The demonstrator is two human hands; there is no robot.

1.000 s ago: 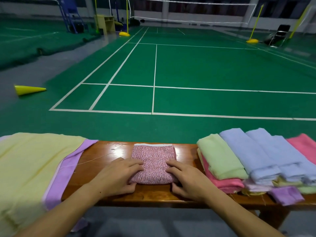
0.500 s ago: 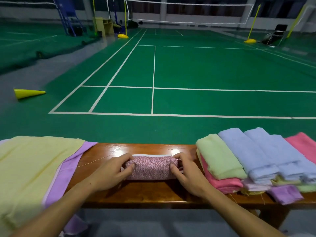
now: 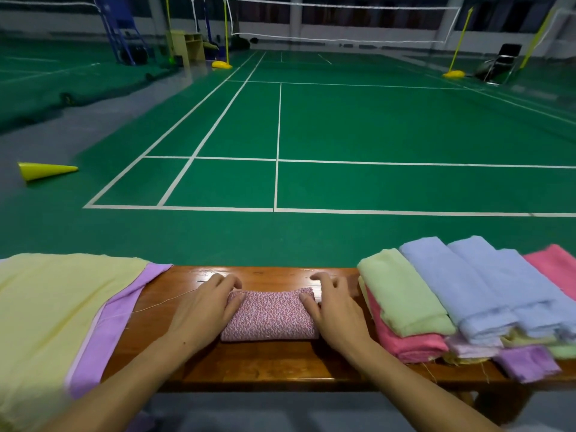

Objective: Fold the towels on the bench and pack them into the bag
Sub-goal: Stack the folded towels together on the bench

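Gripping both ends of the folded pink patterned towel (image 3: 270,318).
Left hand (image 3: 204,307) and right hand (image 3: 335,308) curl round it on the bench (image 3: 265,364).

Pink patterned towel (image 3: 270,316) now folded narrower, left hand (image 3: 204,310) and right hand (image 3: 335,310) over its ends.

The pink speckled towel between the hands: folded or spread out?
Folded. The pink speckled towel lies as a compact thick bundle on the bench, layered edges showing.

Head cam, fwd-down, close over bench (image 3: 265,366)
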